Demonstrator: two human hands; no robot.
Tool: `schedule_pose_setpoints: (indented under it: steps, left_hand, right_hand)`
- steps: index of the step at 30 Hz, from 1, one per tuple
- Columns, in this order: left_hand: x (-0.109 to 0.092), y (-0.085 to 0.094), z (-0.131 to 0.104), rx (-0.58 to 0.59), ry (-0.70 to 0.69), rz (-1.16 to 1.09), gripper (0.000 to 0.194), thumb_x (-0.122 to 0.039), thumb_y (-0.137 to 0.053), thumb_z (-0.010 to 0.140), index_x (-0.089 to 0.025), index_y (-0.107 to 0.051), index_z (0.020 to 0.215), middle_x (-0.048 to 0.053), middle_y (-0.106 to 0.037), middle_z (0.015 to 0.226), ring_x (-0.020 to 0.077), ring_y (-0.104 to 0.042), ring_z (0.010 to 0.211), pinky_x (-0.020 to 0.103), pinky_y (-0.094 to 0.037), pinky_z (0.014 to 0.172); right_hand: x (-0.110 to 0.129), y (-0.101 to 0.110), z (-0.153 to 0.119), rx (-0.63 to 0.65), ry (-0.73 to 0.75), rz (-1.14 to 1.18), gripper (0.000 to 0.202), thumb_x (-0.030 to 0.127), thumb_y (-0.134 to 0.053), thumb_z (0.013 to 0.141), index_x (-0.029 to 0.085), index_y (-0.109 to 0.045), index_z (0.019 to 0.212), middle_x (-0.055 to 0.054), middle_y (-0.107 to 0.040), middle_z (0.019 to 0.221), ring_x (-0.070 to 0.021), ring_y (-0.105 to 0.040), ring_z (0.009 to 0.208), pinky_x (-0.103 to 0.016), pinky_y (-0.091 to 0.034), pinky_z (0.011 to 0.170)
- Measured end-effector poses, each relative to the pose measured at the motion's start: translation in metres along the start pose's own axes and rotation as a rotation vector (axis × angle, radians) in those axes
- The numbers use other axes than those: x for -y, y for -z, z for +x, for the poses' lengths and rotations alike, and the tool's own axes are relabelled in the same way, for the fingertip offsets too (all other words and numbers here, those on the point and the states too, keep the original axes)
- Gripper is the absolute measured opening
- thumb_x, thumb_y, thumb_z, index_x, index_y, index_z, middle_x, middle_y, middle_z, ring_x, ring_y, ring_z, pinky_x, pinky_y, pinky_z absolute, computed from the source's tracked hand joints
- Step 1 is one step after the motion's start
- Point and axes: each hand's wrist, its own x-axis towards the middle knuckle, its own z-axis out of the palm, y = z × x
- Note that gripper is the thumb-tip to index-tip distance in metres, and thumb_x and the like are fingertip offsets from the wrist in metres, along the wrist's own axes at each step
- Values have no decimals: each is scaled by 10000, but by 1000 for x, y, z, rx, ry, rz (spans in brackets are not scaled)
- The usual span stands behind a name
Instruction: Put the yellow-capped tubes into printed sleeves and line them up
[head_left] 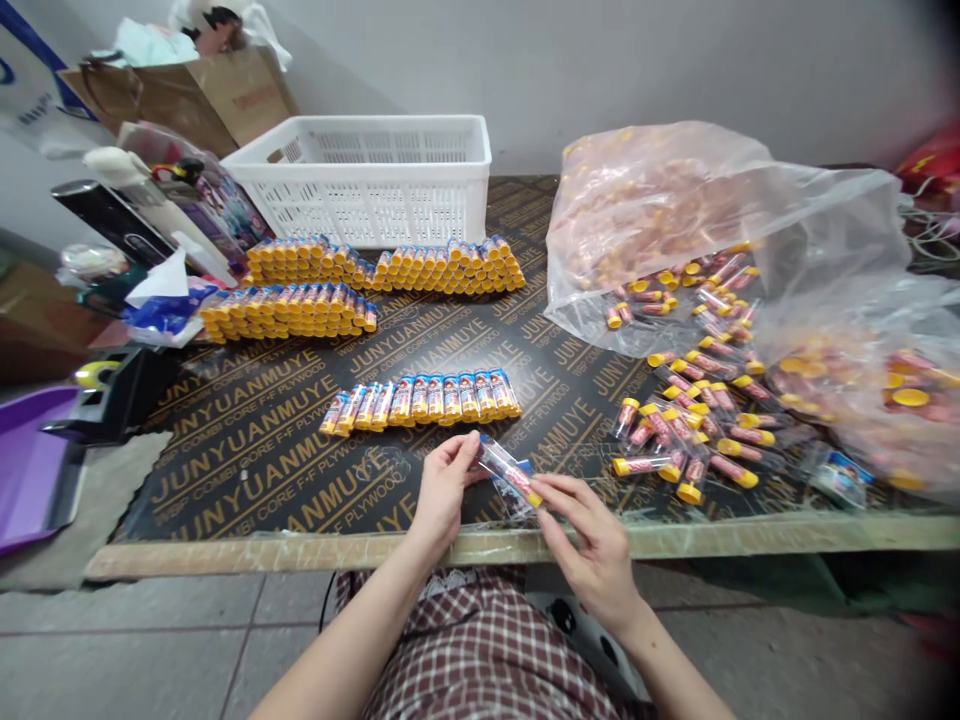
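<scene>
A clear tube (508,468) with pink contents and a yellow cap is held between my two hands, near the table's front edge. My left hand (450,487) pinches its upper left end. The fingers of my right hand (586,532) grip the yellow-capped lower right end. Under the tube lies a clear wrapper with blue print, partly hidden. Just beyond my hands, a row of blue-labelled tubes (450,397) with yellow caps lies side by side. To the right is a loose pile of clear tubes (686,425) with pink contents and yellow caps.
Stacked yellow-capped tubes (289,312) lie at the back left, before a white basket (375,195). A large plastic bag (652,215) spills tubes at the back right. A tape dispenser (112,395) and a purple dustpan (34,465) are at the left.
</scene>
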Motion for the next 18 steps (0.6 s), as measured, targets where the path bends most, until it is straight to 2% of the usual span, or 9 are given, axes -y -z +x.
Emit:
schedule_pose_setpoints:
  steps: [2,5,8,10,13,16,18]
  left_hand:
    - [-4,-3,-5,87,54,-28,364,-358,-791,594,-136,-669,855,5,-655,715,111,-601,650,232,-505,621]
    - [-8,-4,-10,148,136,-30,488,-303,-821,559,-148,-646,987,12,-671,730,114,-619,633,231,-501,613]
    - [-6,-3,-14,235,201,23,413,-311,-829,549,-107,-674,872,41,-679,728,115,-621,615,234,-497,615]
    - [-3,-3,-17,302,254,66,369,-331,-828,551,-88,-683,788,58,-681,723,118,-616,614,240,-493,620]
    - [1,-4,-22,341,308,107,363,-333,-834,540,-93,-695,774,41,-666,691,97,-589,576,227,-476,597]
    - [3,-6,-26,347,325,118,352,-322,-843,521,-96,-698,749,20,-635,654,90,-574,563,215,-465,579]
    - [4,-7,-28,357,331,121,350,-327,-843,521,-96,-698,741,21,-627,646,92,-571,558,212,-461,566]
  right_hand:
    - [-1,-1,0,29,2,14,387,94,-481,856,289,-618,1160,-64,-620,1062,-191,-609,977,-345,-520,854]
    - [-5,-1,1,16,32,-29,485,70,-494,820,315,-554,1235,-54,-584,1012,-182,-599,937,-336,-523,829]
    - [-8,1,4,44,57,-70,687,84,-555,739,314,-389,1365,-83,-490,1204,-236,-532,1098,-418,-483,924]
    - [-9,3,7,109,75,-40,792,94,-561,690,302,-298,1408,-97,-359,1386,-284,-416,1254,-481,-427,995]
    - [-9,5,9,221,85,56,845,84,-526,640,272,-257,1419,-89,-235,1490,-304,-317,1340,-510,-374,1045]
    - [-11,5,8,305,79,129,864,71,-497,612,249,-251,1421,-93,-333,1450,-281,-377,1311,-480,-370,1063]
    - [-12,4,6,313,88,151,857,74,-493,604,248,-267,1412,-90,-410,1400,-270,-421,1280,-457,-388,1056]
